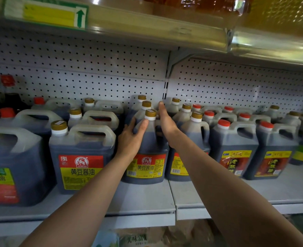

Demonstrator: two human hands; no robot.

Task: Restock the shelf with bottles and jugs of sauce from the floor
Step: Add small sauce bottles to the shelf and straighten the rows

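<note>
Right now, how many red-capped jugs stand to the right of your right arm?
6 red-capped jugs: nearest column, front, middle, back; next column rightward, front, middle, back. More may be hidden behind.

We see large jugs at frame left on the shelf, smaller jug centre between our hands, further jugs at right, pegboard behind.

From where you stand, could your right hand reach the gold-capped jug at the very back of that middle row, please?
Probably yes: the right hand already extends flat alongside the row, fingertips level with the rearmost jug, nothing blocking above.
</note>
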